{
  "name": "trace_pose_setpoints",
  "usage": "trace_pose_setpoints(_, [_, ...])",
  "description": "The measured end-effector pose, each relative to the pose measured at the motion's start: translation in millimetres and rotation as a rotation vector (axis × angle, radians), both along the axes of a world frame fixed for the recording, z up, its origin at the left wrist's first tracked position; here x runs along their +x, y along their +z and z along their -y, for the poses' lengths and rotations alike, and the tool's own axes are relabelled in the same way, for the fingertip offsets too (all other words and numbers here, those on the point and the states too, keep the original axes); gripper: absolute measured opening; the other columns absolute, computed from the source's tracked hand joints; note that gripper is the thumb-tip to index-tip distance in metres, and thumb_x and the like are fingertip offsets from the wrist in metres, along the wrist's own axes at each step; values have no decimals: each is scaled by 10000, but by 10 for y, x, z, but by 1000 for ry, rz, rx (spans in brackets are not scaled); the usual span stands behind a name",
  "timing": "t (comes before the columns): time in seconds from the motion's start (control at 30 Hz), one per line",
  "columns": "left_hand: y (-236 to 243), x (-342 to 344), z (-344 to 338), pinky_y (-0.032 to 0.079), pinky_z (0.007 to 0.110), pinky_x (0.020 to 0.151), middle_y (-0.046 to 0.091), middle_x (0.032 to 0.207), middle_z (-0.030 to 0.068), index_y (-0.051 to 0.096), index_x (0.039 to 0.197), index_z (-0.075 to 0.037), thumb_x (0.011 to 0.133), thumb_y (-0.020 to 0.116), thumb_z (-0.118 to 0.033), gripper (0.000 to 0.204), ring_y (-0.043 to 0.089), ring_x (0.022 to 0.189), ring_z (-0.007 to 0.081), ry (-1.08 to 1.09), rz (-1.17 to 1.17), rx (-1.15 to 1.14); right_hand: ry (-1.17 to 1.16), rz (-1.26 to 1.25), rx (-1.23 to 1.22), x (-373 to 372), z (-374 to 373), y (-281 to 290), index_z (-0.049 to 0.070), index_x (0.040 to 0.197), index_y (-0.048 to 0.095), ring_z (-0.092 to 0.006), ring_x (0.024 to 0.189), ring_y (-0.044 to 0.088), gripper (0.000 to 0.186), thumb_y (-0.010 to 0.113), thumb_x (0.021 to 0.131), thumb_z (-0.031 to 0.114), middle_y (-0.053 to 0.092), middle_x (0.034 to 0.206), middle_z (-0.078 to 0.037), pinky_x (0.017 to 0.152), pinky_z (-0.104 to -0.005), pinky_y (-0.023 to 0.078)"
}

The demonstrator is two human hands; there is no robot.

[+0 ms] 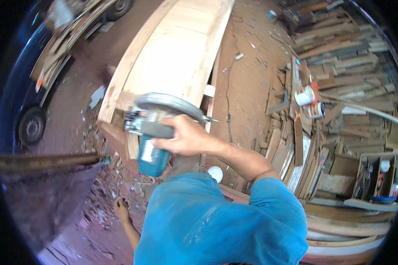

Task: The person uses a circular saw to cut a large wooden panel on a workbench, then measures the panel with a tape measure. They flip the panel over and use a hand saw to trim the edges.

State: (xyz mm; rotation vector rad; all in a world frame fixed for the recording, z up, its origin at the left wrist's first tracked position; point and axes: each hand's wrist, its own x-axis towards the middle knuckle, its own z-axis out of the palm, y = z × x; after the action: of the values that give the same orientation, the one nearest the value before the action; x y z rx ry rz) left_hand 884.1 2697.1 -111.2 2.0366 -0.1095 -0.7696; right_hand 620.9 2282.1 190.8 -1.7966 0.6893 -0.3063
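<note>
My right hand (183,134) is closed around the black handle of a teal circular saw (154,152). The saw's grey metal base (166,100) rests at or just above the near end of a pale wooden panel (168,55), framed by long boards like a door; whether it touches is unclear. My left hand (121,210) hangs low at the left, well away from the saw, over ground strewn with chips. Its fingers are loosely curled and apart, with nothing visible in them. The saw's body hides part of the panel's near end.
At the left stands a dark blue vehicle (13,97) beside stacked boards (64,48). A power cord (228,99) runs along the dirt floor. Wood offcuts (340,62), open cans (304,96) and a toolbox (378,176) lie at the right. Dark sheeting (48,194) hangs lower left.
</note>
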Motion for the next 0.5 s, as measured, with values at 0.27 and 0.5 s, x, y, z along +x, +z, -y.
trace_pose_setpoints(0.27, [113, 816, 1053, 447, 262, 774, 634, 924, 10, 662, 1058, -10, 1000, 624, -209, 210, 551, 828, 109, -366, 205, -67, 21, 813, -73, 900, 329, 815, -40, 900, 689, -252, 600, 690, 306, 772, 786, 232, 693, 716, -166, 576, -376, 529])
trace_pose_setpoints(0.5, [-79, 1304, 1181, 499, 310, 709, 709, 894, 85, 683, 1066, 27, 976, 655, -233, 277, 620, 771, 147, -542, 337, 86, 124, 776, 40, 1172, 332, 1081, -44, 954, 696, -181, 674, 671, 292, 781, 800, 189, 700, 770, -112, 606, -343, 528])
